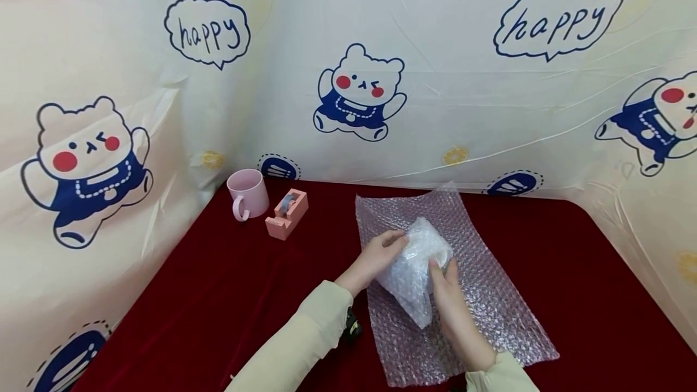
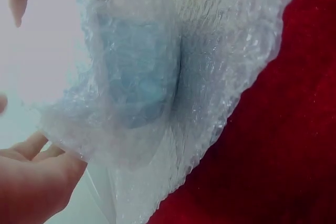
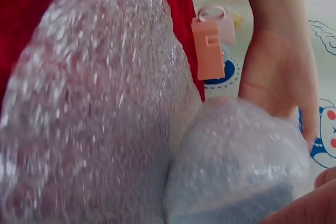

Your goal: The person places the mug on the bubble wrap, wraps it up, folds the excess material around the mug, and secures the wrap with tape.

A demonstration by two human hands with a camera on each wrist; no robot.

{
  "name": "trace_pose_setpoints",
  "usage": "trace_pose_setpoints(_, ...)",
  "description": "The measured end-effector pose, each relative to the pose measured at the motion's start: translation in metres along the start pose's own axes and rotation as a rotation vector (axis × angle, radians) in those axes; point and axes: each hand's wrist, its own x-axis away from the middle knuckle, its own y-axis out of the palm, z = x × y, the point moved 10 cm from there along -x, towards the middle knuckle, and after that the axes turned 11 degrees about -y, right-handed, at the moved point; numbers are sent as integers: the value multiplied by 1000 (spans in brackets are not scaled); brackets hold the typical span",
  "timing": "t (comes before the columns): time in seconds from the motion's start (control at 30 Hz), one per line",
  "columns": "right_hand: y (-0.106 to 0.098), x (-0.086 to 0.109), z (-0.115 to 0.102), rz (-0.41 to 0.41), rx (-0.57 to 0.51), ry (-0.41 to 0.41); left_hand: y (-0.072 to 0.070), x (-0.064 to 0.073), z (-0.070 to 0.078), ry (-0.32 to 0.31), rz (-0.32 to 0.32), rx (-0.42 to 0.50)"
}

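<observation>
A bundle in bubble wrap (image 1: 418,256) is held above a flat sheet of bubble wrap (image 1: 490,301). Through its layers in the left wrist view, a bluish object (image 2: 139,72) shows; its kind is blurred by the wrap. My left hand (image 1: 381,256) holds the bundle's left side with bent fingers. On its right side, my right hand (image 1: 449,289) grips it, thumb on the near face. The right wrist view shows the rounded wrapped bundle (image 3: 236,156) between the left hand (image 3: 278,72) and part of the right hand (image 3: 307,208).
A pink mug (image 1: 247,192) stands at the table's back left. Beside it is a pink tape dispenser (image 1: 287,215) with a roll of tape. Dark red cloth (image 1: 218,295) covers the table, and a printed white curtain (image 1: 452,95) hangs behind and at both sides.
</observation>
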Motion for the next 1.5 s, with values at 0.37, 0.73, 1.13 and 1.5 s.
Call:
trace_pose_setpoints(0.37,6,-3,1,21,-10,-40,4,-2,5,-1,21,-45)
trace_pose_setpoints(0.73,9,-7,0,46,-88,-4,4,-3,11,-8,140,-82)
trace_pose_setpoints(1.13,10,-13,-14,89,-159,-45,2,2,18,-38,264,-83)
trace_pose_setpoints(1.5,-22,-20,-26,62,-101,-28,22,7,53,6,326,-108)
